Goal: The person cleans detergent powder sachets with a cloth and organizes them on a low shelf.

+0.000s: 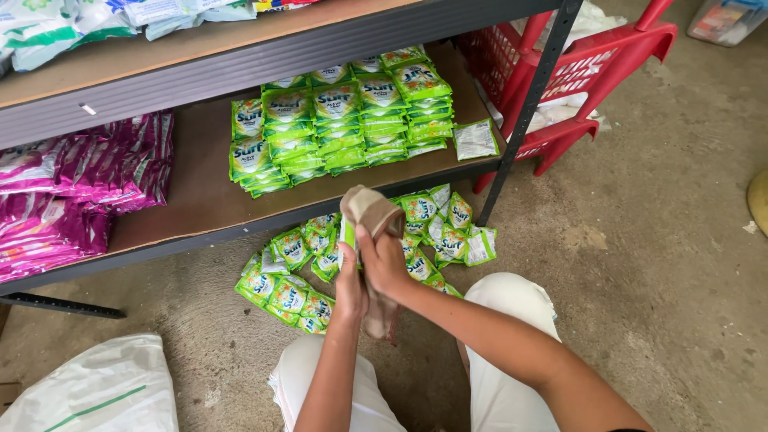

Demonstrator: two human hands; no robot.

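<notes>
My left hand (350, 280) holds a green sachet (347, 234) upright in front of my knees. Over that sachet my right hand (384, 260) presses a beige cloth (370, 210), whose loose end hangs down below my hands. A loose pile of green sachets (298, 276) lies on the concrete floor just beyond my hands. Neat stacks of the same green sachets (340, 120) sit on the lower shelf (200, 196) behind the pile.
Pink packets (76, 188) fill the left of the lower shelf. A single pale sachet (476, 138) lies at the shelf's right end. A red plastic basket (560, 76) stands behind the rack's dark post (524, 112). A white sack (100, 388) lies at bottom left.
</notes>
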